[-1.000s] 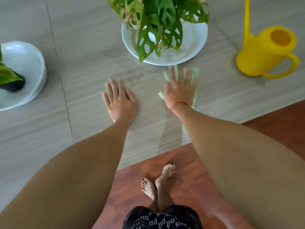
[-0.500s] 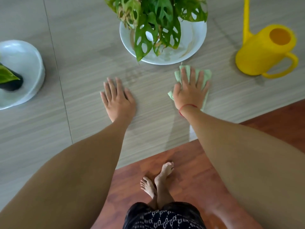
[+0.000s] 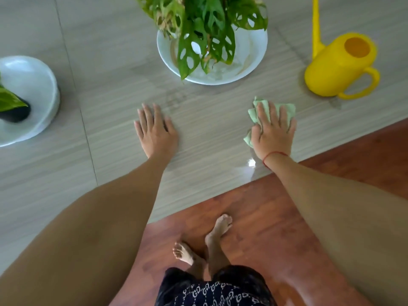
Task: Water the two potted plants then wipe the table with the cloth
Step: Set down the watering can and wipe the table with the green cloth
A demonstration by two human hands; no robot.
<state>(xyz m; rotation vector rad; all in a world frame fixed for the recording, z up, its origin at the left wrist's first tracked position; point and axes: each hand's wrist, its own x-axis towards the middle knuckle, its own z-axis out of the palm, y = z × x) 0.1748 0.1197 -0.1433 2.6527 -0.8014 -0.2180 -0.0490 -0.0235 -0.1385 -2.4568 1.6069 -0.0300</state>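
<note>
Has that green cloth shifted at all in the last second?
Yes. The green cloth under the right hand has slid to the right, from just below the white dish toward the yellow watering can.

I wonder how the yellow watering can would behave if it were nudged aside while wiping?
The watering can looks like plastic, so probably light and apt to slide on the smooth table. Its squat body should resist tipping, though a push on the long spout might swivel it.
</note>
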